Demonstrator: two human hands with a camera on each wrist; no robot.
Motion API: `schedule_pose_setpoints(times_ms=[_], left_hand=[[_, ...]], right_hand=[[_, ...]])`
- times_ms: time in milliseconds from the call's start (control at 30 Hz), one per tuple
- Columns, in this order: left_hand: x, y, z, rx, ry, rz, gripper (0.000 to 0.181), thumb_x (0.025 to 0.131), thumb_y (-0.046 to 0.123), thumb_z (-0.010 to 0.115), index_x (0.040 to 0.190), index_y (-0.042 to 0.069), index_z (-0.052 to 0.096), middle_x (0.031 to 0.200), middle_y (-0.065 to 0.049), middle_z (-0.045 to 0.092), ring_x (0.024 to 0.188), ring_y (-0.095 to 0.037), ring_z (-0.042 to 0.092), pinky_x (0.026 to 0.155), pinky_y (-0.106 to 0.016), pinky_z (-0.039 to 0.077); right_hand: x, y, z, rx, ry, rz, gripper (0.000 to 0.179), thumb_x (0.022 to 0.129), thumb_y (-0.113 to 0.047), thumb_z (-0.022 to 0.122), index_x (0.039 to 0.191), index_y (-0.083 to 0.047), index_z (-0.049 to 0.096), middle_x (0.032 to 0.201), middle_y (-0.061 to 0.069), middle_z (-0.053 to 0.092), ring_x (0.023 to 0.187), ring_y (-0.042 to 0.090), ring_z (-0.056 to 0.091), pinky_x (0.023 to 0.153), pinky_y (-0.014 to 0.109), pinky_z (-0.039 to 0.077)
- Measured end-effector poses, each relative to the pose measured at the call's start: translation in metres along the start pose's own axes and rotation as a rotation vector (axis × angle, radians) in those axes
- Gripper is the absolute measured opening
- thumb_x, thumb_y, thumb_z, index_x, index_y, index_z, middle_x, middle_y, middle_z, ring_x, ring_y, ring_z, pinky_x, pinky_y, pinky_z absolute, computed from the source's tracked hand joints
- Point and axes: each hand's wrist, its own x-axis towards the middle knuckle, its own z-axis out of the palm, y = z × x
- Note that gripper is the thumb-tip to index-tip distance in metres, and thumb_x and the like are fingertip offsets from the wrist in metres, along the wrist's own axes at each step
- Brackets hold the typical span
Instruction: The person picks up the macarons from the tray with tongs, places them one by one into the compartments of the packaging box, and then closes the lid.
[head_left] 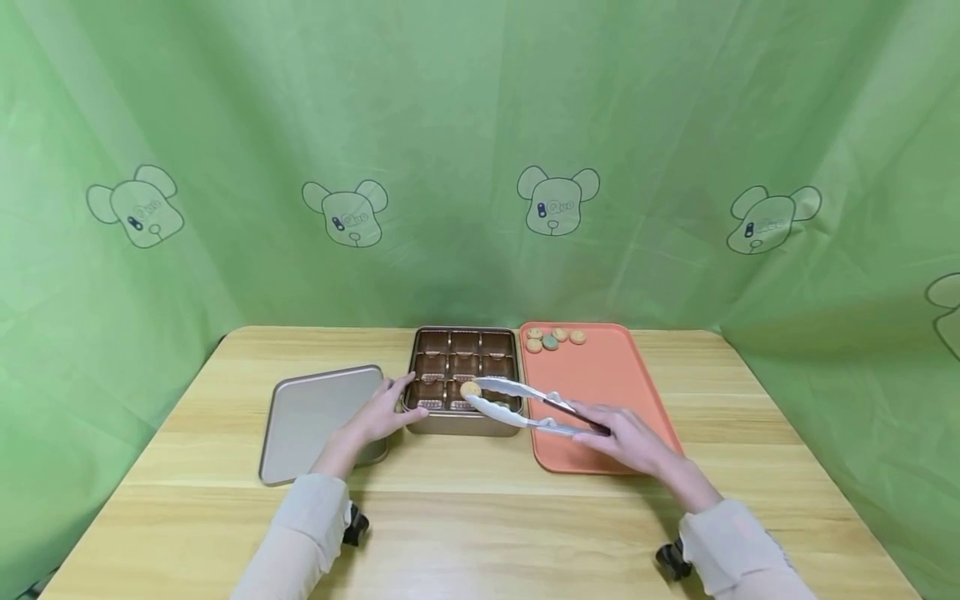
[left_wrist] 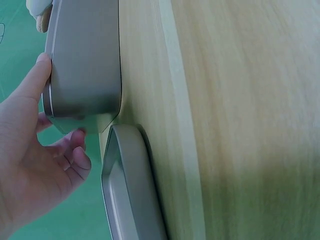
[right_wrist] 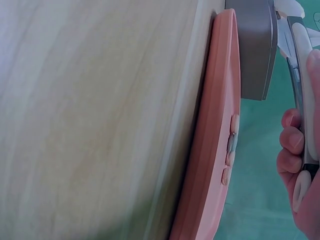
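Note:
A metal tin with a brown divided insert stands at the table's back middle. My left hand touches its front left corner; in the left wrist view the thumb lies on the rim and the other fingers bend loosely beside the wall. My right hand grips a pair of tongs by the handles. Between the tong tips, over the insert's front middle compartment, is a round tan cookie. Something greenish shows in the front right compartment, partly hidden by the tongs.
A coral tray lies right of the tin, with several tan cookies and one green cookie in its back left corner. The tin's lid lies to the left. A green curtain hangs behind the wooden table.

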Motion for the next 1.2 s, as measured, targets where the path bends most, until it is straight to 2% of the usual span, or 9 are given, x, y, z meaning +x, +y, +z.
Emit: schedule_pose_setpoints(times_ms=[200,300,533,733,833,933,967,1133,1200], left_hand=[[0.001,0.000,0.000,0.036,0.026,0.060,0.079,0.081,0.037,0.066,0.140,-0.002,0.029,0.150,-0.024,0.007,0.132,-0.045,0.019,0.105,-0.057,0.024],[0.001,0.000,-0.001,0.054,0.013,0.093,0.079,0.082,0.036,0.065,0.138,-0.006,0.029,0.151,-0.018,0.003,0.135,-0.043,0.013,0.108,-0.055,0.019],[0.003,-0.003,0.002,0.054,0.000,0.157,0.077,0.084,0.033,0.063,0.136,-0.011,0.027,0.150,-0.017,0.008,0.133,-0.043,0.018,0.110,-0.052,0.017],[0.004,-0.004,0.003,0.041,0.018,0.165,0.078,0.083,0.032,0.064,0.136,-0.011,0.027,0.150,-0.019,0.011,0.133,-0.043,0.019,0.109,-0.053,0.018],[0.004,-0.004,0.003,0.030,0.025,0.162,0.079,0.083,0.032,0.065,0.137,-0.010,0.026,0.150,-0.018,0.013,0.133,-0.043,0.019,0.109,-0.054,0.017],[0.004,-0.004,0.003,0.029,0.031,0.162,0.079,0.082,0.032,0.066,0.137,-0.009,0.027,0.149,-0.019,0.014,0.132,-0.044,0.021,0.108,-0.055,0.018],[0.004,-0.004,0.003,0.031,0.033,0.163,0.079,0.082,0.032,0.066,0.137,-0.009,0.027,0.149,-0.019,0.014,0.132,-0.044,0.021,0.108,-0.056,0.018],[0.004,-0.004,0.003,0.034,0.044,0.170,0.079,0.081,0.031,0.067,0.137,-0.009,0.029,0.149,-0.020,0.017,0.132,-0.043,0.023,0.108,-0.055,0.019],[0.004,-0.004,0.002,0.033,0.046,0.170,0.079,0.080,0.031,0.068,0.137,-0.009,0.030,0.148,-0.020,0.018,0.132,-0.042,0.023,0.108,-0.053,0.019]], right_hand=[[0.000,0.000,0.000,-0.009,0.004,-0.003,0.055,0.083,-0.035,0.065,0.127,-0.005,0.054,0.112,0.010,0.064,0.084,0.012,0.054,0.067,0.029,0.047],[0.001,0.000,0.000,-0.010,0.002,0.001,0.055,0.083,-0.035,0.065,0.127,-0.004,0.053,0.114,0.012,0.063,0.091,0.016,0.057,0.072,0.034,0.050],[0.000,0.000,0.000,-0.005,-0.004,0.007,0.058,0.084,-0.037,0.063,0.130,-0.005,0.050,0.120,0.015,0.060,0.101,0.024,0.058,0.080,0.043,0.051],[-0.003,0.003,-0.002,-0.002,0.013,0.021,0.058,0.083,-0.037,0.064,0.130,-0.006,0.050,0.119,0.015,0.060,0.098,0.021,0.058,0.077,0.039,0.051],[-0.006,0.006,-0.004,0.009,0.017,0.032,0.058,0.084,-0.036,0.064,0.131,-0.006,0.049,0.104,0.014,0.065,0.083,0.015,0.056,0.065,0.030,0.049],[-0.009,0.009,-0.005,0.021,0.033,0.042,0.057,0.084,-0.034,0.065,0.132,-0.008,0.049,0.103,0.014,0.065,0.075,0.011,0.051,0.060,0.023,0.043],[-0.010,0.010,-0.006,0.038,0.034,0.050,0.058,0.084,-0.033,0.065,0.133,-0.008,0.048,0.096,0.013,0.065,0.070,0.010,0.047,0.058,0.021,0.040],[-0.015,0.016,-0.009,0.063,0.028,0.100,0.058,0.084,-0.035,0.064,0.135,-0.012,0.045,0.100,0.014,0.064,0.069,0.011,0.045,0.059,0.021,0.038],[-0.017,0.019,-0.011,0.049,0.020,0.119,0.059,0.085,-0.036,0.062,0.136,-0.013,0.044,0.111,0.016,0.062,0.080,0.014,0.053,0.065,0.024,0.045]])
